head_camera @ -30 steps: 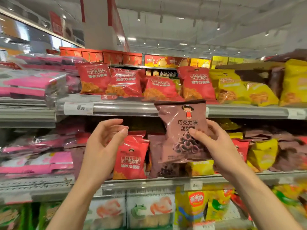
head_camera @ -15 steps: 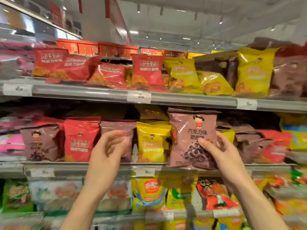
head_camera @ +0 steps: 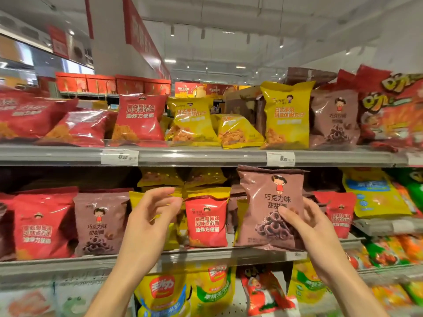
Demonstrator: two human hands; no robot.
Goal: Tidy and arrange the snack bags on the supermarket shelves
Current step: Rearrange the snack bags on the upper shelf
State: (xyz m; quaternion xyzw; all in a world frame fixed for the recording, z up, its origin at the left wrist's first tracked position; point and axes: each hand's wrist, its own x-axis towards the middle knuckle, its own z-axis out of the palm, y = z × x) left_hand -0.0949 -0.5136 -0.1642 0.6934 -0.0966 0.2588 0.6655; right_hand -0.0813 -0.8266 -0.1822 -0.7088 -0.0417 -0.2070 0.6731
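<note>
My right hand (head_camera: 304, 227) grips a brown chocolate-ring snack bag (head_camera: 267, 197) by its lower right side and holds it upright in front of the middle shelf (head_camera: 206, 257). My left hand (head_camera: 151, 216) hovers with loosely curled fingers and holds nothing, in front of a yellow bag (head_camera: 137, 197). A red bag (head_camera: 206, 221) stands between my hands. Left of my left hand stand another brown bag (head_camera: 98, 223) and a red bag (head_camera: 41, 225). On the upper shelf (head_camera: 206, 155) red bags (head_camera: 139, 117), yellow bags (head_camera: 285, 115) and a brown bag (head_camera: 334, 120) stand mixed.
Price tags (head_camera: 119, 157) hang on the upper shelf rail. Larger yellow and red bags (head_camera: 164, 294) fill the bottom shelf. A big blue-and-yellow bag (head_camera: 373, 193) lies at the right of the middle shelf. Red boxes (head_camera: 109, 83) and a pillar (head_camera: 112, 35) stand behind.
The view has shifted right along the shelves. My right hand still holds the brown bag. My left hand stays raised and holds nothing, now in front of a yellow bag.
</note>
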